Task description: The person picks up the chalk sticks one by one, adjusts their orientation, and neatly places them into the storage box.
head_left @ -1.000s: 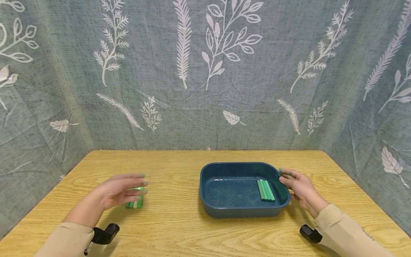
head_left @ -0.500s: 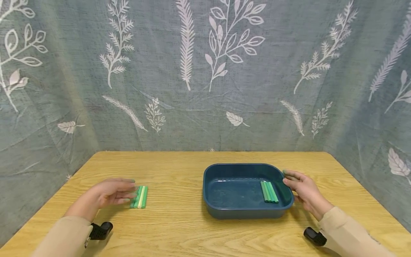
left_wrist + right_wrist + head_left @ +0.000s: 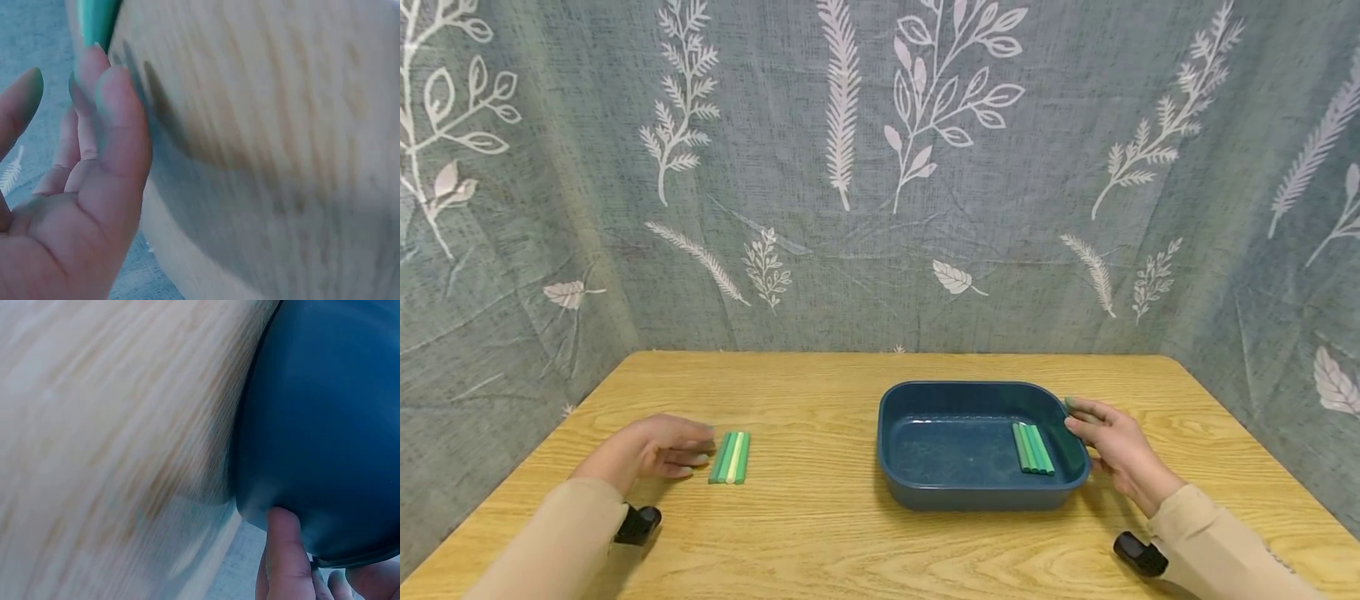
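Several thin green sticks (image 3: 730, 457), one of them paler, lie side by side on the table at the left. My left hand (image 3: 658, 450) is just left of them, its fingers loosely bent and holding nothing. In the left wrist view, a green stick (image 3: 97, 22) shows beyond the fingertips; whether they touch is unclear. A dark blue rectangular tub (image 3: 955, 497) stands right of centre, with more green sticks (image 3: 1033, 448) in a row inside its right end. At that end my right hand (image 3: 1116, 442) grips the rim, thumb over the edge and fingers against the outer wall (image 3: 325, 437).
Yellow wood-grain table (image 3: 805, 533) spreads between the loose sticks and the tub. A grey-blue curtain (image 3: 850, 275) with white leaf prints encloses the back and sides. Each wrist carries a black camera (image 3: 638, 525).
My left hand has drawn back leftward from over the loose sticks, leaving them uncovered. The right hand stays at the tub's rim. The head view has shifted slightly.
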Motion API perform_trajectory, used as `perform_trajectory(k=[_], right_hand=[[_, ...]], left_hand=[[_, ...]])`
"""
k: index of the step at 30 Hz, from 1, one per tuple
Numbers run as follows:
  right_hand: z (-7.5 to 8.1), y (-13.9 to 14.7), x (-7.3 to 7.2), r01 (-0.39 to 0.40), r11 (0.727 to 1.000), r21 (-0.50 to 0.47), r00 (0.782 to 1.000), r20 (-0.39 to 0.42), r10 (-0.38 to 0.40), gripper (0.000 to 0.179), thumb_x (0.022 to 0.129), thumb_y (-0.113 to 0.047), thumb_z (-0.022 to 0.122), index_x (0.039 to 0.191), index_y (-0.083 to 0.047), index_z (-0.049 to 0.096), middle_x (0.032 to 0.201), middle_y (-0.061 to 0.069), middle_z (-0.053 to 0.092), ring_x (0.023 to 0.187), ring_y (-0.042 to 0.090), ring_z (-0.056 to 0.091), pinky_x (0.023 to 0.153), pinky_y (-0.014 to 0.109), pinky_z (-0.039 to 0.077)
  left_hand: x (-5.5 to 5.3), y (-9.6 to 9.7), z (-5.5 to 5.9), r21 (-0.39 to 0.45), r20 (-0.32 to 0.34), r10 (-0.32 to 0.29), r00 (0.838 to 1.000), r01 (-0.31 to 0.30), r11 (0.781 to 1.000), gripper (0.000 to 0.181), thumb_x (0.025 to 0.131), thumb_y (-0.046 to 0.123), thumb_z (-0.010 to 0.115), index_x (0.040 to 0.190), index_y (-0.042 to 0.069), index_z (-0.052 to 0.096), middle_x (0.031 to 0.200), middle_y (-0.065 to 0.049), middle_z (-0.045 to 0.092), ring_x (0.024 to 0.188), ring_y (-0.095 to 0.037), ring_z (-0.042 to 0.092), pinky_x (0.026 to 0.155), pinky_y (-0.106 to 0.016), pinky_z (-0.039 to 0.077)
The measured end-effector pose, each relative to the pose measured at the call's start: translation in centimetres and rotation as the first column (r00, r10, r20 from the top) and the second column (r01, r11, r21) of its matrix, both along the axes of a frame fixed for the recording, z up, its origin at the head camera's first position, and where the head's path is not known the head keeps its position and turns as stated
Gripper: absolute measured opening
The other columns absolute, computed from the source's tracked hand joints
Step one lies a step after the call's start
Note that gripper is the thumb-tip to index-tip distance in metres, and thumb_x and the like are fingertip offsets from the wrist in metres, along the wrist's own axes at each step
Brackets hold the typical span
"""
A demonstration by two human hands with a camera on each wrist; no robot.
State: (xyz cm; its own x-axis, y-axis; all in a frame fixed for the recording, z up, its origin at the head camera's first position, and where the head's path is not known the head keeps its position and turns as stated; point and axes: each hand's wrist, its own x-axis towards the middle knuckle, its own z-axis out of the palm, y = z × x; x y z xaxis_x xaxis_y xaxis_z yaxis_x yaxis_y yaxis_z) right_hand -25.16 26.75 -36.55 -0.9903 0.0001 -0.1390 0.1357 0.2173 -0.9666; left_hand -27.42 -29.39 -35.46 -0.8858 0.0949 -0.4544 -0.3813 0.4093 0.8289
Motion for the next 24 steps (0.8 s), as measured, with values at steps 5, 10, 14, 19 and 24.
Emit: perform_trajectory(k=[5,10,14,19,24], right_hand=[[0.0,0.1,0.0,0.004,1.000,0.009,1.000,-0.005,-0.004,0.059,0.104,-0.018,0.049,0.152,0.003,0.023,0.154,0.028,0.020,0.091,0.004,0.057,0.063,0.028,0.051],[-0.1,0.0,0.0,0.006,1.000,0.009,1.000,0.003,-0.006,0.059,0.104,-0.019,0.049,0.152,0.002,0.023,0.155,0.028,0.020,0.091,0.004,0.056,0.062,0.027,0.050],[0.0,0.0,0.0,-0.001,1.000,0.010,1.000,0.004,0.001,0.059,0.104,-0.020,0.048,0.153,0.001,0.022,0.155,0.027,0.019,0.094,0.005,0.055,0.063,0.028,0.051],[0.2,0.0,0.0,-0.009,1.000,0.007,1.000,0.001,0.009,0.060,0.104,-0.020,0.048,0.153,0.001,0.021,0.155,0.028,0.018,0.096,0.006,0.055,0.065,0.030,0.052],[0.2,-0.1,0.1,0.001,1.000,-0.007,1.000,0.007,-0.001,0.059,0.104,-0.018,0.048,0.153,0.001,0.021,0.156,0.027,0.018,0.090,0.003,0.056,0.062,0.028,0.053]], left_hand=[[-0.2,-0.1,-0.5,-0.021,0.016,-0.004,1.000,0.004,1.000,0.044,0.100,0.017,0.054,0.131,-0.014,0.048,0.091,0.007,0.066,0.083,-0.012,0.062,0.076,-0.032,0.052],[-0.3,-0.3,-0.8,-0.044,0.027,-0.023,0.999,0.024,0.999,0.039,0.101,0.017,0.055,0.127,-0.011,0.054,0.088,0.005,0.065,0.080,-0.011,0.061,0.073,-0.028,0.052],[-0.2,-0.2,-0.8,-0.070,0.033,-0.050,0.998,0.053,0.996,0.041,0.101,0.019,0.054,0.127,-0.013,0.051,0.087,0.000,0.062,0.075,-0.010,0.060,0.069,-0.023,0.052],[0.1,0.5,-0.5,-0.121,0.037,-0.044,0.998,0.048,0.992,0.028,0.101,0.022,0.056,0.109,-0.005,0.058,0.078,-0.002,0.057,0.066,-0.010,0.055,0.064,-0.022,0.050],[0.1,1.2,-0.6,-0.145,0.003,-0.026,1.000,0.026,0.989,0.024,0.099,0.018,0.059,0.102,-0.006,0.061,0.067,0.000,0.054,0.060,-0.009,0.053,0.061,-0.022,0.050]])
